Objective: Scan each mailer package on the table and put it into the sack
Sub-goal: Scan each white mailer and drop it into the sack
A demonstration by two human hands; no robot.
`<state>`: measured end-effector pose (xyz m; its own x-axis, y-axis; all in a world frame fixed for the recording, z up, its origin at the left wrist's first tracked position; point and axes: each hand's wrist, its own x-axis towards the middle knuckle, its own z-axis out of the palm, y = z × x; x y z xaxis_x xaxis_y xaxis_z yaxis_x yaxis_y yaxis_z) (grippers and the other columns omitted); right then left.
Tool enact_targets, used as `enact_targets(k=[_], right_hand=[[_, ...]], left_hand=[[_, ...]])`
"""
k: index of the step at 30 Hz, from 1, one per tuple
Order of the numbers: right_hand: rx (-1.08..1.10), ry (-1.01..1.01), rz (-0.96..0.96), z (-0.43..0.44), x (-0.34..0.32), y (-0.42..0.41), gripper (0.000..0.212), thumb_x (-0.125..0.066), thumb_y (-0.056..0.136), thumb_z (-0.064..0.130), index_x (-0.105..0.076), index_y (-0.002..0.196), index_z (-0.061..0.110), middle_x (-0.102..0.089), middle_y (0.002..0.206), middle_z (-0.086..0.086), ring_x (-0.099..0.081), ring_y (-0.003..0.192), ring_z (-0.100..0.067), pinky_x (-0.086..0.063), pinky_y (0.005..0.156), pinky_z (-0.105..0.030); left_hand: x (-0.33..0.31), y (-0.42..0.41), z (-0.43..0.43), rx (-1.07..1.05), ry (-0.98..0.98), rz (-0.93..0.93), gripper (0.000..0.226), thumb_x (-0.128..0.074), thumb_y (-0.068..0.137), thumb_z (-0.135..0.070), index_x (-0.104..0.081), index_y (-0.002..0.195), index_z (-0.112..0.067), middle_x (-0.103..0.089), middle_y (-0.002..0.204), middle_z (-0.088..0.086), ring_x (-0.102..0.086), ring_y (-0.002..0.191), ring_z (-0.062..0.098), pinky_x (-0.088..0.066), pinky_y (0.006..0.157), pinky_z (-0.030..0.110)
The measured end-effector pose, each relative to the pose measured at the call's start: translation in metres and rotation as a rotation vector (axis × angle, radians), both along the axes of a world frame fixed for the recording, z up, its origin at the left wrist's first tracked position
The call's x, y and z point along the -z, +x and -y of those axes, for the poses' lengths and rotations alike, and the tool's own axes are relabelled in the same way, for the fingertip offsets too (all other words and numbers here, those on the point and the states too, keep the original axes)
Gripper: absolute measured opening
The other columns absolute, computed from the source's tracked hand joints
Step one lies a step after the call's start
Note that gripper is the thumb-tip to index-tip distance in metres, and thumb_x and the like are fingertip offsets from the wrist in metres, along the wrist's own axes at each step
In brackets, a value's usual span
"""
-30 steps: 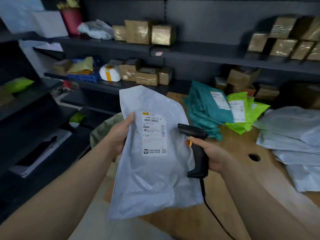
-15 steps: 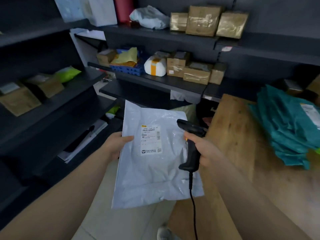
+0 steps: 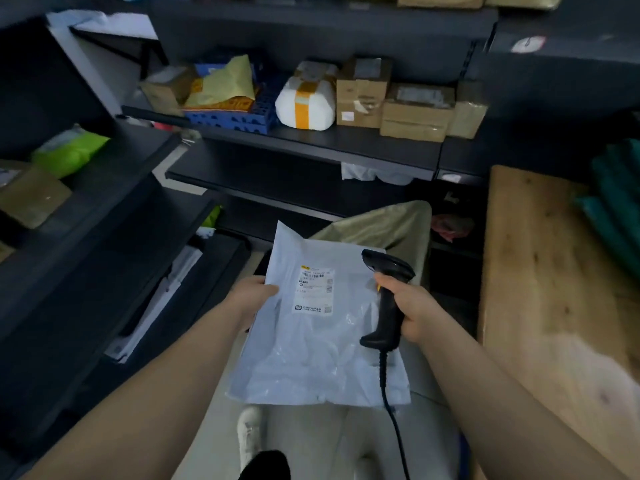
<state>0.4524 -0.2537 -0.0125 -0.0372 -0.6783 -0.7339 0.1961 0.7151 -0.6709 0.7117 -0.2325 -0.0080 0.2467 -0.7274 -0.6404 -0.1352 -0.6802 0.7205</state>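
Observation:
My left hand [image 3: 254,296] grips the left edge of a grey-white mailer [image 3: 311,348] with a barcode label [image 3: 314,292] facing up. It hangs over the floor, left of the wooden table [image 3: 540,289]. My right hand [image 3: 410,311] holds a black corded scanner [image 3: 386,299] by its handle, its head over the mailer's upper right corner. Just beyond the mailer lies the olive-tan sack [image 3: 388,226], on the floor beside the table's end; its opening is hidden. Teal mailers [image 3: 616,209] are stacked at the table's far right edge.
Dark shelves [image 3: 304,140] run along the back and left, holding cardboard boxes [image 3: 412,109], a white taped parcel [image 3: 306,100], a blue crate [image 3: 235,117] and a green mailer [image 3: 69,150]. The scanner cord [image 3: 391,410] trails down past my shoes [image 3: 249,434].
The view has swung left and down, away from the table. The mailer and scanner have come off the table and now sit lower, over the floor near the sack.

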Motion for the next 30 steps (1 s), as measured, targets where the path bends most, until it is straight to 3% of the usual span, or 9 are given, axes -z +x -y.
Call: enact_targets(k=[3, 5, 7, 10, 16, 20, 22, 26, 30], right_hand=[[0.087, 0.037, -0.062, 0.022, 0.014, 0.024, 0.056, -0.083, 0.075, 0.035, -0.065, 0.115, 0.001, -0.069, 0.098, -0.015, -0.067, 0.084, -0.032, -0.055, 0.084, -0.045], [0.141, 0.046, -0.114, 0.035, 0.02, 0.039, 0.048, -0.078, 0.081, 0.034, -0.063, 0.112, 0.0, -0.064, 0.089, -0.011, -0.062, 0.076, -0.028, -0.053, 0.076, -0.041], [0.193, 0.046, -0.152, 0.047, 0.031, 0.05, 0.039, -0.075, 0.085, 0.031, -0.061, 0.108, 0.001, -0.062, 0.084, -0.01, -0.059, 0.072, -0.026, -0.05, 0.071, -0.039], [0.261, 0.054, -0.152, 0.06, 0.05, 0.064, 0.037, -0.073, 0.087, 0.027, -0.061, 0.109, 0.0, -0.064, 0.088, -0.011, -0.061, 0.074, -0.027, -0.051, 0.074, -0.042], [0.373, 0.102, -0.178, 0.087, 0.106, 0.072, 0.046, -0.074, 0.087, 0.025, -0.06, 0.121, -0.003, -0.067, 0.115, -0.018, -0.065, 0.097, -0.035, -0.053, 0.09, -0.049], [0.392, 0.11, -0.187, 0.103, 0.152, 0.066, 0.041, -0.072, 0.088, 0.024, -0.059, 0.118, -0.001, -0.065, 0.108, -0.015, -0.063, 0.09, -0.03, -0.051, 0.081, -0.044], [0.394, 0.11, -0.2, 0.109, 0.172, 0.062, 0.037, -0.072, 0.088, 0.023, -0.06, 0.117, 0.002, -0.065, 0.11, -0.014, -0.062, 0.093, -0.03, -0.05, 0.085, -0.044], [0.382, 0.115, -0.186, 0.122, 0.211, 0.056, 0.032, -0.069, 0.09, 0.021, -0.06, 0.114, 0.002, -0.062, 0.094, -0.007, -0.059, 0.079, -0.02, -0.046, 0.083, -0.04], [0.376, 0.113, -0.202, 0.134, 0.227, 0.057, 0.052, -0.068, 0.09, 0.025, -0.054, 0.133, -0.001, -0.058, 0.126, -0.013, -0.057, 0.097, -0.024, -0.047, 0.093, -0.041]], left_hand=[[0.019, 0.024, 0.043, 0.154, 0.036, 0.0, 0.018, -0.053, 0.091, -0.002, -0.065, 0.103, -0.007, -0.068, 0.091, 0.01, -0.065, 0.083, 0.028, -0.052, 0.077, 0.037], [0.035, 0.038, 0.07, 0.223, 0.052, -0.022, 0.024, -0.052, 0.09, 0.001, -0.065, 0.109, -0.006, -0.069, 0.094, 0.008, -0.065, 0.083, 0.023, -0.054, 0.076, 0.034], [0.054, 0.047, 0.094, 0.263, 0.075, -0.046, 0.032, -0.054, 0.089, 0.005, -0.061, 0.119, -0.003, -0.069, 0.098, 0.01, -0.065, 0.08, 0.019, -0.056, 0.065, 0.029], [0.086, 0.052, 0.124, 0.287, 0.104, -0.099, 0.048, -0.055, 0.087, 0.013, -0.045, 0.133, 0.002, -0.066, 0.109, 0.016, -0.066, 0.081, 0.017, -0.058, 0.058, 0.022], [0.165, 0.055, 0.174, 0.463, 0.109, 0.044, 0.038, -0.056, 0.09, 0.0, -0.054, 0.128, -0.006, -0.065, 0.114, 0.009, -0.062, 0.1, 0.018, -0.052, 0.084, 0.028], [0.219, 0.062, 0.195, 0.622, 0.116, 0.221, 0.047, -0.06, 0.091, -0.011, -0.05, 0.136, -0.012, -0.053, 0.131, 0.008, -0.054, 0.115, 0.022, -0.045, 0.083, 0.025], [0.247, 0.061, 0.202, 0.651, 0.125, 0.218, 0.055, -0.063, 0.09, -0.018, -0.045, 0.142, -0.018, -0.041, 0.144, 0.008, -0.047, 0.125, 0.024, -0.044, 0.096, 0.027], [0.29, 0.048, 0.212, 0.702, 0.119, 0.195, 0.052, -0.057, 0.096, -0.018, -0.041, 0.144, -0.012, -0.038, 0.15, 0.008, -0.042, 0.134, 0.025, -0.035, 0.096, 0.023], [0.306, 0.046, 0.217, 0.682, 0.023, 0.262, 0.04, -0.056, 0.095, -0.018, -0.053, 0.135, -0.013, -0.046, 0.14, 0.004, -0.046, 0.129, 0.025, -0.039, 0.099, 0.028]])
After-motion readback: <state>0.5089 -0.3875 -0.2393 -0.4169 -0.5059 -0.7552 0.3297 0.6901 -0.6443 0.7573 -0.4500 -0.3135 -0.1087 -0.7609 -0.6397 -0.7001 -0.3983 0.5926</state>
